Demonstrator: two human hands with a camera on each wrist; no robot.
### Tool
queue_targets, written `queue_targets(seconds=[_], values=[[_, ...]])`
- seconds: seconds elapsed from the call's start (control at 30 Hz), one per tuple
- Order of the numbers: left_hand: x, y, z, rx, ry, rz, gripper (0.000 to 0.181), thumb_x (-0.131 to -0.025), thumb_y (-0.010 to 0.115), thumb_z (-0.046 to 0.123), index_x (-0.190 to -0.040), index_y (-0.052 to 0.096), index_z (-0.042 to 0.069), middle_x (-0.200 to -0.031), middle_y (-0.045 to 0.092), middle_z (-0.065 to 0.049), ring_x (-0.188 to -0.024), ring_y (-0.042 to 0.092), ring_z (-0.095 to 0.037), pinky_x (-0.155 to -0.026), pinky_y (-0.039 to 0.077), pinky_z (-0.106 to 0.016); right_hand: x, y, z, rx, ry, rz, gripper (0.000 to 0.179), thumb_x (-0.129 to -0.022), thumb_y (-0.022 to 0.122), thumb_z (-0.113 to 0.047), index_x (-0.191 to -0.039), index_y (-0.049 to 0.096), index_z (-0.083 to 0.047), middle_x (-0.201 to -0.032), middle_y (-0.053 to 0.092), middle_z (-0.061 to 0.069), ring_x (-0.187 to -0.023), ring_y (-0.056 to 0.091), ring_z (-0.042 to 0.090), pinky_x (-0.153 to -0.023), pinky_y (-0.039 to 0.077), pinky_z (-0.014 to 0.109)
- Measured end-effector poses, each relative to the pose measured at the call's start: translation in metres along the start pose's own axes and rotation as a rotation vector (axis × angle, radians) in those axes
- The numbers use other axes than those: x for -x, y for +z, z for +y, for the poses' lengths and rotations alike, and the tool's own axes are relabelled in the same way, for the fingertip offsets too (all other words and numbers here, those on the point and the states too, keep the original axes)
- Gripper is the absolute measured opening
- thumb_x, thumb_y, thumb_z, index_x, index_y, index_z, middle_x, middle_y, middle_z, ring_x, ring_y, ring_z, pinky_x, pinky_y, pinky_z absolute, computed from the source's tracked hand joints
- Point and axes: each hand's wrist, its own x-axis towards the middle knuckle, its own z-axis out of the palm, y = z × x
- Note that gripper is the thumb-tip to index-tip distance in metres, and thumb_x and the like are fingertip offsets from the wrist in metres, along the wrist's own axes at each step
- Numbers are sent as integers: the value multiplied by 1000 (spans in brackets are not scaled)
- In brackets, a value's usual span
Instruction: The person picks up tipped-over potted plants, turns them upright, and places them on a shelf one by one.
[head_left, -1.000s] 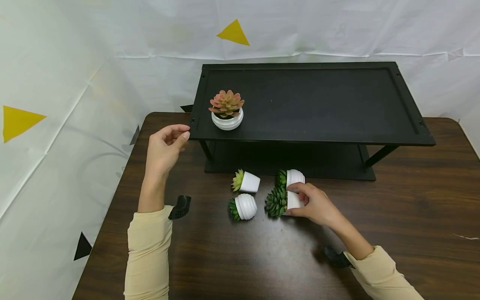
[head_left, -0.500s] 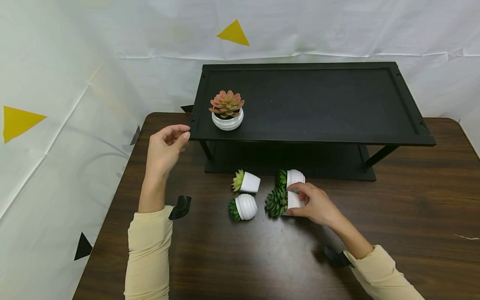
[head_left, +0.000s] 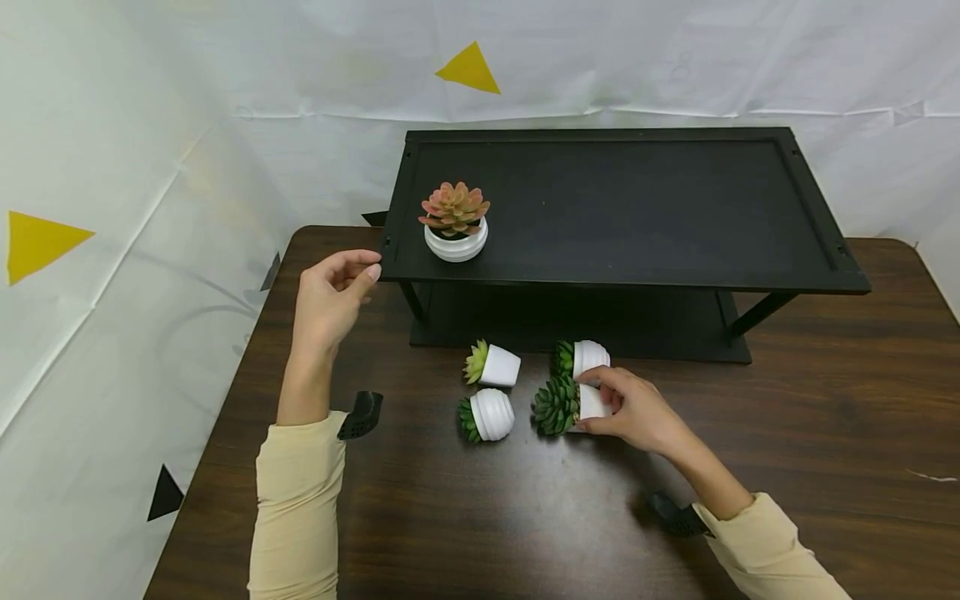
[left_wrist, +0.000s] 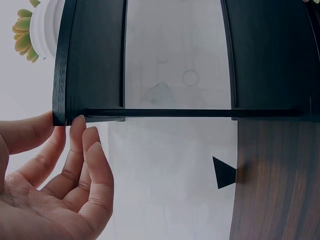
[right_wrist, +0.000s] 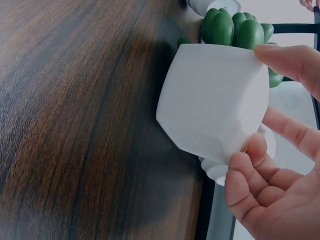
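Note:
At the near left corner of a black two-tier shelf (head_left: 637, 208), my left hand (head_left: 327, 300) pinches the top board's edge between thumb and fingers (left_wrist: 99, 172). My right hand (head_left: 637, 412) grips the angular white pot (right_wrist: 215, 100) of a dark green potted succulent (head_left: 556, 406), which lies on its side on the table. Right behind it lies a second green succulent in a ribbed white pot (head_left: 591, 358). To the left, a light green succulent in a smooth white pot (head_left: 500, 365) and another in a ribbed pot (head_left: 492, 414) also lie tipped over.
A pink-orange succulent in a round white pot (head_left: 456, 243) stands upright on the shelf's top board, near its left end. The dark wooden table (head_left: 420, 517) carries everything. White sheeting (head_left: 675, 58) with yellow and black triangles hangs behind and at left.
The right hand and the succulent it grips have shifted very slightly to the right. The left hand stays at the shelf corner.

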Motion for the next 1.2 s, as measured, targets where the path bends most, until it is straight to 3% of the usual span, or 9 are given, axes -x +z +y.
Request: queue_targets(seconds=[0.63, 0.83, 1.2], values=[[1, 0, 0, -7, 1, -2, 23, -91, 58, 14, -109, 62, 0, -85, 57, -5, -74, 55, -13, -69, 47, -25, 5, -14, 4, -47, 3, -56, 45, -73, 77, -16, -112, 56, -7, -75, 51, 3, -61, 48, 12, -56, 42, 26], [0, -1, 0, -4, 9, -1, 23, -91, 58, 13, -109, 62, -1, -89, 58, -12, -74, 55, -13, -67, 47, -22, 8, -21, 9, -69, -1, -75, 44, -73, 77, -15, -111, 56, -8, -78, 53, 4, -69, 53, 13, -62, 47, 26], [0, 0, 0, -8, 9, 3, 22, -90, 58, 13, -108, 62, 0, -84, 57, -5, -73, 55, -13, -69, 47, -25, 17, -35, 23, -231, 17, -140, 51, -74, 75, -7, -119, 51, 0, -86, 55, 12, -76, 57, 15, -66, 51, 28]])
